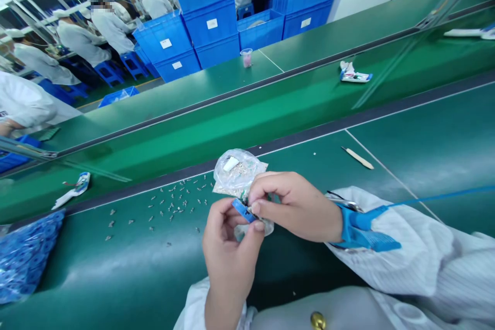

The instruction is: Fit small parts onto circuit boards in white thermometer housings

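- At the near left edge, a heap of blue packing material point(27, 255) lies on the green bench mat point(93, 252), and the frame cuts it off.
- Farther left, a crumpled white packet point(73, 191) lies on the lower green belt point(154, 152), beyond the dark bench edge.
- Left of the hands, many small metal parts point(174, 203) lie scattered on the mat. The mat has open room around them and toward the near side.
- The left hand point(228, 252) and the right hand point(297, 209) are together at the middle, and their fingers pinch a small blue piece point(243, 210) from both sides.
- A clear plastic bag point(237, 172) with small silver parts inside is bunched against the right hand's fingers and rises toward the far bench edge, almost touching it.
- On the right wrist sits a blue wrist strap point(363, 227), and its blue cord point(436, 198) runs to the right edge of the frame.
- Right of the hands, a wooden stick point(358, 158) lies alone on the mat, well apart from them.
- Far away, beyond the belt, stand stacked blue crates point(201, 20) and a small plastic cup point(246, 56), with co-workers in white coats point(112, 28) at the far left.
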